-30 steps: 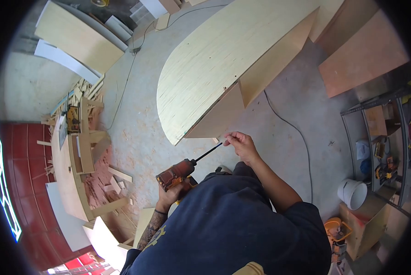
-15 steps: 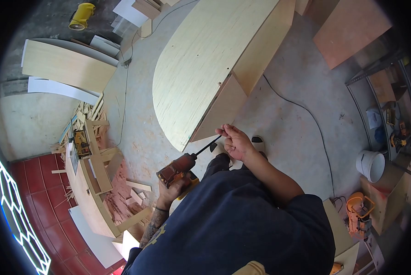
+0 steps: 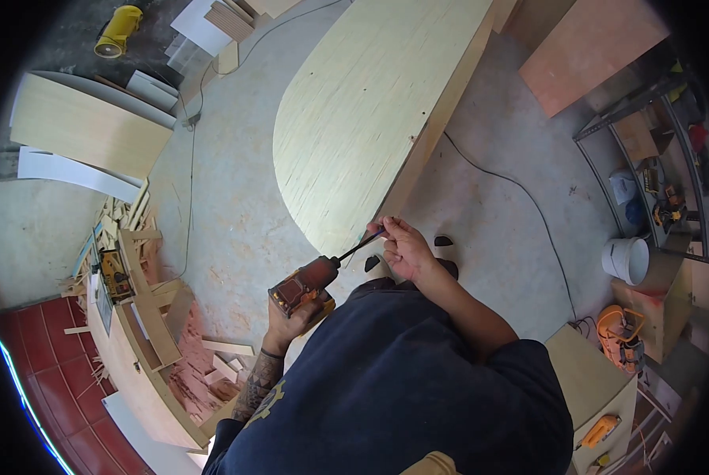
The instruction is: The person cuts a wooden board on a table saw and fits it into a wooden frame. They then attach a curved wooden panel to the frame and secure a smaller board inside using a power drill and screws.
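Note:
My left hand [image 3: 286, 326] is closed around the grip of a cordless drill [image 3: 305, 285], whose body looks red-brown with some yellow at the base. A long dark driver bit [image 3: 359, 245] points from its chuck up and to the right. At the far end of the bit, my right hand [image 3: 407, 248] pinches its tip between thumb and fingers. Whether a screw is also there is too small to tell. Just beyond my hands stands a large plywood piece [image 3: 362, 134] with a rounded end and several small dark holes in its top.
Cables [image 3: 521, 188] run across the concrete floor. On the left are a curved wooden frame [image 3: 153, 380], offcuts [image 3: 117, 214] and leaning panels [image 3: 85, 127]. Shelving [image 3: 608, 150], a white bucket [image 3: 625, 261] and an orange tool [image 3: 619, 336] stand on the right. My shoes [image 3: 445, 245] show below.
My view has shifted, so the plywood piece appears further right and less of its side shows. The drill and both hands keep nearly the same pose.

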Demonstrator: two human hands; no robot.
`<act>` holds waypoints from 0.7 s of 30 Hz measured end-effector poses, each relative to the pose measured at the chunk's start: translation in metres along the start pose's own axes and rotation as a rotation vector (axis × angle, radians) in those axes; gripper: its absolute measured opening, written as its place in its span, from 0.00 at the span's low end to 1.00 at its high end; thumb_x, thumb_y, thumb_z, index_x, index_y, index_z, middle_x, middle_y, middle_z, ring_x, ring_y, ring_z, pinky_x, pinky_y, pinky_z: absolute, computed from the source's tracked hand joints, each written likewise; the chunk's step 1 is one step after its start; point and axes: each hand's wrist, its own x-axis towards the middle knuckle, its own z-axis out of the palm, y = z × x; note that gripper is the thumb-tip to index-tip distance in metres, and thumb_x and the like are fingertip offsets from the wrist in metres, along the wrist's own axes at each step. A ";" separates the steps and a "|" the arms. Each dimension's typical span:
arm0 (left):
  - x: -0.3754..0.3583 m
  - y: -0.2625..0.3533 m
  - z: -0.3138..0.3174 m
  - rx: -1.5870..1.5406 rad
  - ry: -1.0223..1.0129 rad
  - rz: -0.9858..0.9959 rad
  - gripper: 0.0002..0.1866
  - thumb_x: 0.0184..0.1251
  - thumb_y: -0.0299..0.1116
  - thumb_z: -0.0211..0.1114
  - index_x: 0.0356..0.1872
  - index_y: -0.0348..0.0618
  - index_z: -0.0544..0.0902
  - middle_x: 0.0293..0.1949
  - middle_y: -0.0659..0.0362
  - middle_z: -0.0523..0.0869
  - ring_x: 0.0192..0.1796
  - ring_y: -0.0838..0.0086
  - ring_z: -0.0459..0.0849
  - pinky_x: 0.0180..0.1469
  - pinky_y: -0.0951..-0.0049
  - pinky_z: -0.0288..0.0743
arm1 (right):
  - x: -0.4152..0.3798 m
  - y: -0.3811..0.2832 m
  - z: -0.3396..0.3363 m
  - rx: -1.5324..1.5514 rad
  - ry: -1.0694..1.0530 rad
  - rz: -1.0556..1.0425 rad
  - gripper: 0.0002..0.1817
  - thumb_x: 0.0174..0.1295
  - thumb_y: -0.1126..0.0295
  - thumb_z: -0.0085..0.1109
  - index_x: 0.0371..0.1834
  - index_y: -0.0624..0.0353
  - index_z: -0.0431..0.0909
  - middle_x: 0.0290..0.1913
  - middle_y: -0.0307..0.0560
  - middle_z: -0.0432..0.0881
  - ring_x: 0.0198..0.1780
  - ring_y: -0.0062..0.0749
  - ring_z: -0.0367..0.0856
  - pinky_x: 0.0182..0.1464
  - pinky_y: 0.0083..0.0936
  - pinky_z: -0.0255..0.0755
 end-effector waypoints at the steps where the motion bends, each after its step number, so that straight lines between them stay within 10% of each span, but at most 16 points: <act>1: -0.004 -0.006 -0.009 -0.012 -0.006 -0.002 0.18 0.65 0.26 0.74 0.56 0.37 0.85 0.42 0.60 0.91 0.42 0.76 0.90 0.45 0.70 0.85 | 0.002 0.011 0.003 0.026 0.024 -0.009 0.09 0.84 0.61 0.53 0.47 0.50 0.80 0.53 0.46 0.88 0.18 0.11 0.54 0.19 0.15 0.55; 21: 0.028 -0.029 -0.059 -0.064 -0.213 -0.022 0.17 0.69 0.26 0.74 0.57 0.39 0.85 0.45 0.59 0.91 0.43 0.75 0.90 0.47 0.70 0.86 | 0.002 0.046 0.000 0.194 0.103 -0.109 0.08 0.84 0.62 0.52 0.47 0.47 0.79 0.54 0.48 0.90 0.18 0.12 0.54 0.20 0.15 0.55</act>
